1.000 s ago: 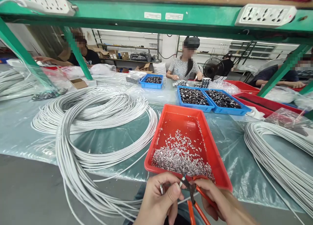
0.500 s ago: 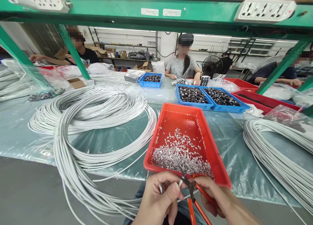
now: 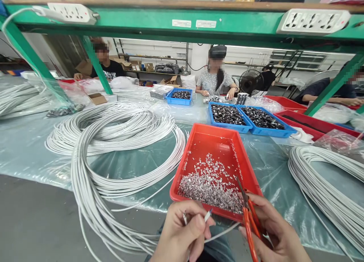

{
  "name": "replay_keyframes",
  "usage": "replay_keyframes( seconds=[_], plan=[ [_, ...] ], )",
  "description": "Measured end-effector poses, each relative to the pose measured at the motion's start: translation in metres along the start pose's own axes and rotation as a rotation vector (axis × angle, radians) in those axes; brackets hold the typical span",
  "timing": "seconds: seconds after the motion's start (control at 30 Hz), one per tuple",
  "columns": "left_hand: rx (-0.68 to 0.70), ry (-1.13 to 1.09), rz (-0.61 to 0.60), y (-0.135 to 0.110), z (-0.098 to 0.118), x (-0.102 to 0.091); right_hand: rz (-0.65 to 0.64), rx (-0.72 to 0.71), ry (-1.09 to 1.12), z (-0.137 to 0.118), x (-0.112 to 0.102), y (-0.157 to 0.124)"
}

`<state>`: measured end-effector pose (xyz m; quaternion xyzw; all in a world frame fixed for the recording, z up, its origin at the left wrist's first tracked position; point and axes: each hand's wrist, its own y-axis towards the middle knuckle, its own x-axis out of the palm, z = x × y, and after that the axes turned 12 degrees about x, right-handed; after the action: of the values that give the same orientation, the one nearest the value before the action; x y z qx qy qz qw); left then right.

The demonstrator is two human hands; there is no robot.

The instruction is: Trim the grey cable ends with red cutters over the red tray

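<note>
Pinched between the thumb and fingers of my left hand (image 3: 186,229) is a white cable (image 3: 208,215), its cut end showing a bit of blue. More of the cable trails out below that hand to the right. My right hand (image 3: 274,231) is wrapped round orange-handled cutting pliers (image 3: 249,218), whose dark jaws point up over the near right corner of the red tray (image 3: 196,135). The pliers are apart from the cable. Small silvery scraps (image 3: 210,186) are heaped in the tray's near half.
Big coils of white cable (image 3: 127,184) lie to the left, and another coil (image 3: 321,190) to the right. Blue trays (image 3: 273,132) of dark parts stand beyond. A green frame (image 3: 153,21) with power strips crosses overhead. Co-workers sit across the table, one in a dotted shirt (image 3: 212,82).
The pliers have come away from the cable end and moved right with my right hand. My left hand keeps hold of the cable. The view has tilted up slightly.
</note>
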<state>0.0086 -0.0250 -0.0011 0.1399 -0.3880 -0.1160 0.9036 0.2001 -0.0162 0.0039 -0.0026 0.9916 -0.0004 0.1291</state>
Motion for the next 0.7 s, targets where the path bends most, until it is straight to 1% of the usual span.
replay_keyframes(
  seconds=[0.1,0.2,0.27,0.37,0.47,0.57,0.7],
  plan=[
    [-0.096,0.123,0.132,0.0,-0.004,0.007,0.04,-0.018,0.163,-0.014,0.022,-0.001],
    [-0.098,0.182,0.179,-0.003,-0.01,0.011,0.054,0.003,0.247,-0.031,0.039,-0.003],
    [-0.104,0.213,0.188,-0.005,-0.013,0.011,0.073,0.039,0.281,-0.037,0.045,-0.003],
    [-0.12,0.233,0.188,-0.004,-0.014,0.012,0.089,0.071,0.302,-0.04,0.047,-0.003],
    [-0.112,0.235,0.17,-0.002,-0.014,0.012,0.077,0.056,0.292,-0.038,0.043,-0.001],
    [-0.089,0.254,0.138,-0.001,-0.016,0.01,0.093,0.044,0.285,-0.035,0.04,0.001],
    [-0.108,0.242,0.11,0.0,-0.018,0.005,0.06,0.052,0.238,-0.033,0.04,0.003]
  ],
)
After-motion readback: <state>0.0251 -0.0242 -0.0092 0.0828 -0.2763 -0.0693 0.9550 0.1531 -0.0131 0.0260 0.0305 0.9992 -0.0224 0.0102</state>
